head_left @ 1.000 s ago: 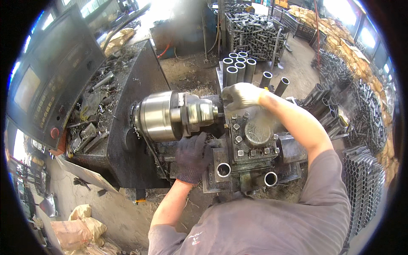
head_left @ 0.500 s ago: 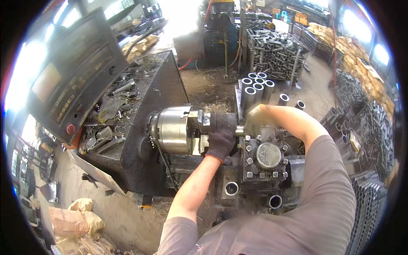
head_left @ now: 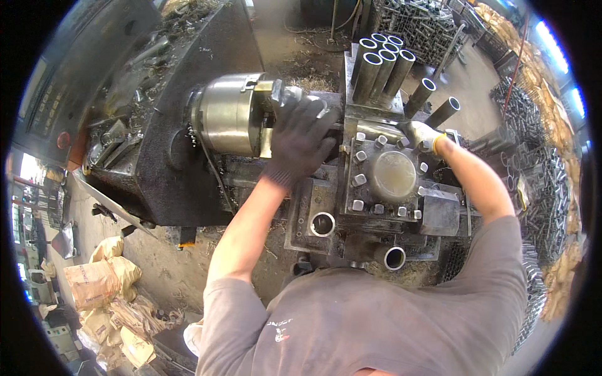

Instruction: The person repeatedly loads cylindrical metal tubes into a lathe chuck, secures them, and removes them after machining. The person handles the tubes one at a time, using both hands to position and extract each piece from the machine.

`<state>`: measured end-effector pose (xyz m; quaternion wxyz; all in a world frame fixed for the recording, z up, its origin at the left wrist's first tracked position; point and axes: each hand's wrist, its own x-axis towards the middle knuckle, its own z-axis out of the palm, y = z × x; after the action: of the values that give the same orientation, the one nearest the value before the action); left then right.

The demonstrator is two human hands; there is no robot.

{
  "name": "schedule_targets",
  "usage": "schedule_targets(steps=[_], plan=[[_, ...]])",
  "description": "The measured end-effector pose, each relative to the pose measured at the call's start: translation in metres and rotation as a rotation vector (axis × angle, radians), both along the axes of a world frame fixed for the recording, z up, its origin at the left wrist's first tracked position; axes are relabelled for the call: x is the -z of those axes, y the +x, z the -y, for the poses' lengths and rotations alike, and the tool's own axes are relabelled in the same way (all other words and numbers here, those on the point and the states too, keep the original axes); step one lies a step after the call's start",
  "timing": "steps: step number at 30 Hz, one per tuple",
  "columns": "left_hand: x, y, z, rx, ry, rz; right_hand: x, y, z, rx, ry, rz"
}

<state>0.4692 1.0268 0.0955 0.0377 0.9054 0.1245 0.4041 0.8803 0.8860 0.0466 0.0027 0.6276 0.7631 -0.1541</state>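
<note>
A shiny steel lathe chuck [head_left: 229, 113] sits at the upper left of the machine. My left hand [head_left: 304, 141], in a dark glove, is closed over a metal tube [head_left: 376, 130] right at the chuck jaws. The tube runs to the right behind the square tool post [head_left: 392, 175]. My right hand [head_left: 421, 135], in a light glove with a yellow cuff, grips the tube's far end. The part of the tube under my left hand is hidden.
Several upright steel tubes [head_left: 382, 62] stand in a rack behind the tool post. Two open tube ends [head_left: 323, 224] face up at the carriage front. A control panel [head_left: 44, 94] is at far left, sacks [head_left: 94, 282] lie on the floor, and tube piles [head_left: 539, 188] fill the right.
My left hand has gone from below the chuck up to its jaws. My right hand has drawn back to the right, behind the tool post. My head has come closer.
</note>
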Motion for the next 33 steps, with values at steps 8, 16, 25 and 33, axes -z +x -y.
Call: schedule_targets(steps=[8,16,25,33], plan=[[0.055,-0.098,0.14,0.026,-0.901,-0.322,-0.13,-0.098,-0.009,0.321,0.298,-0.073],[-0.031,-0.032,0.072,0.197,-1.408,-0.161,-0.209,-0.245,-0.008,-0.457,0.524,0.349],[-0.052,-0.087,0.04,-0.23,-0.963,-0.376,-0.183,-0.133,-0.024,0.165,0.324,0.449],[0.103,-0.197,0.083,-0.402,-1.535,0.094,-0.107,-0.106,-0.028,0.128,-0.01,0.244]])
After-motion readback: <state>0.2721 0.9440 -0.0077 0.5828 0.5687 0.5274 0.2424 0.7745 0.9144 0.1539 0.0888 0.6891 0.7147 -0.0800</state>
